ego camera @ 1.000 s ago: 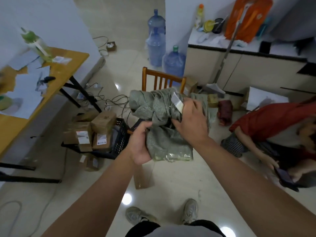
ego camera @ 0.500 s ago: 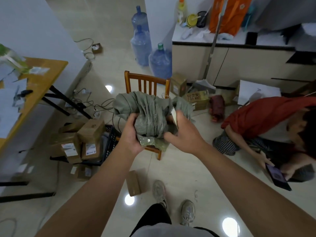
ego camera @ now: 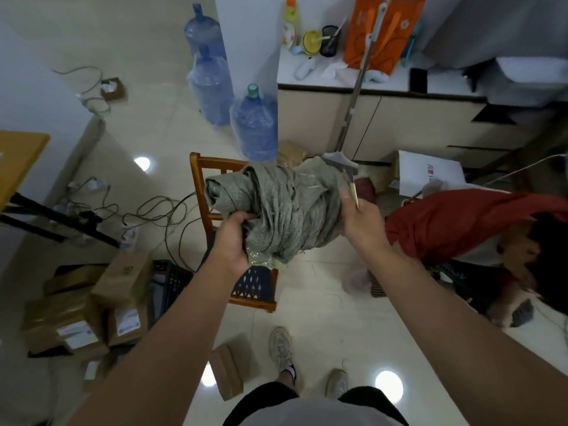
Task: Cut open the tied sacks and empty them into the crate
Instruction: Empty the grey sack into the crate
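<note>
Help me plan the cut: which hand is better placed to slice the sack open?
Probably the right hand: it pinches a thin tool, perhaps a blade, right at the green sack. The left hand grips the sack from below, steadying it.

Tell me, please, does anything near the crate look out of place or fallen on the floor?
Yes. A cardboard box lies alone on the tiled floor by the shoes, apart from the other boxes stacked at the dark crate. Loose cables also sprawl across the floor beside the wooden chair.
</note>
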Available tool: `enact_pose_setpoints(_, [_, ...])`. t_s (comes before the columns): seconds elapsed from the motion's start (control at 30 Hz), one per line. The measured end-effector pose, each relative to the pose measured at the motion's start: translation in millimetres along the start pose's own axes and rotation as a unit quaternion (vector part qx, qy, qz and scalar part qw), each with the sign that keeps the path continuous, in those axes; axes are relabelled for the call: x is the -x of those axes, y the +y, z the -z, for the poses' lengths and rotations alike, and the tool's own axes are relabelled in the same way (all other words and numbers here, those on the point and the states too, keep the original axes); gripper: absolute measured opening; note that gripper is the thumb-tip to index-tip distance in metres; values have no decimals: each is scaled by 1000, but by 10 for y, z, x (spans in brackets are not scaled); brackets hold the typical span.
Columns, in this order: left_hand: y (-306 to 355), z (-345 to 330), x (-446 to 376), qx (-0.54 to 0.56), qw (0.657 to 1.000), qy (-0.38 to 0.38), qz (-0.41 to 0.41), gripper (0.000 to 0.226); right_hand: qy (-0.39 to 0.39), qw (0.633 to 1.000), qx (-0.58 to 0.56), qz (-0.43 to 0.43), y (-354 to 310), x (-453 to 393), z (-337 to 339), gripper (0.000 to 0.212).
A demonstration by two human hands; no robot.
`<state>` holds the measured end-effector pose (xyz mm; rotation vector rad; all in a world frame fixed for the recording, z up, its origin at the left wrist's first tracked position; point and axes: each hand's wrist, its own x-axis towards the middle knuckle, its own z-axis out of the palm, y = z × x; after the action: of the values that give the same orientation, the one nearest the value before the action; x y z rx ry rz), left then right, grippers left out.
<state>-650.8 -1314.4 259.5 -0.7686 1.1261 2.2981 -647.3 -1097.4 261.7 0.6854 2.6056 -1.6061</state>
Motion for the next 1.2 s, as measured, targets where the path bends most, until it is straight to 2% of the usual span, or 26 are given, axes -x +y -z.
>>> enact_pose_setpoints(0.13, [183, -61, -220, -39, 999, 2, -15, 42, 5, 996, -15, -90, -24, -200, 76, 52])
enact_pose_setpoints(0.2, [244, -119, -299, -58, 998, -10, -21, 48, 10, 994, -17, -106, -102, -312, 150, 54])
enact_pose_setpoints(0.3, [301, -232, -375, -76, 996, -34, -34, 46, -32, 988, -69, -133, -239, -431, 256, 83])
enact_pose_setpoints(0.43, [361, -473, -404, -74, 995, -65, -32, 37, -127, 951, -209, -190, -251, -568, 305, 116])
enact_pose_setpoints(0.47, [365, -535, -417, -69, 995, -72, -15, 35, -143, 941, -239, -193, -246, -589, 310, 114])
enact_pose_setpoints(0.57, [364, -707, -468, -35, 995, -95, 8, 30, -193, 915, -310, -170, -215, -621, 342, 86])
enact_pose_setpoints(0.63, [318, -833, -495, -12, 992, -120, 24, 31, -239, 891, -345, -175, -175, -678, 358, 92])
enact_pose_setpoints(0.73, [220, -1015, -615, 12, 994, -101, 39, 38, -288, 846, -403, -196, -132, -846, 387, 100])
enact_pose_setpoints(0.77, [187, -1075, -683, 17, 996, -77, 38, 38, -295, 833, -421, -204, -118, -925, 395, 97])
enact_pose_setpoints(0.83, [150, -1183, -827, 50, 996, -57, 44, 22, -308, 813, -447, -210, -118, -1088, 416, 81])
enact_pose_setpoints(0.93, [85, -1354, -1039, 66, 996, -35, 40, 43, -295, 806, -467, -213, -111, -1355, 459, 56])
enact_pose_setpoints(1.1, [-80, -1763, -1397, 61, 998, -26, 15, 44, -267, 812, -479, -202, 1, -1886, 690, 56])
enact_pose_setpoints(1.2, [-181, -2057, -1582, 38, 998, -51, 23, 47, -267, 805, -486, -212, 57, -2154, 912, 55])
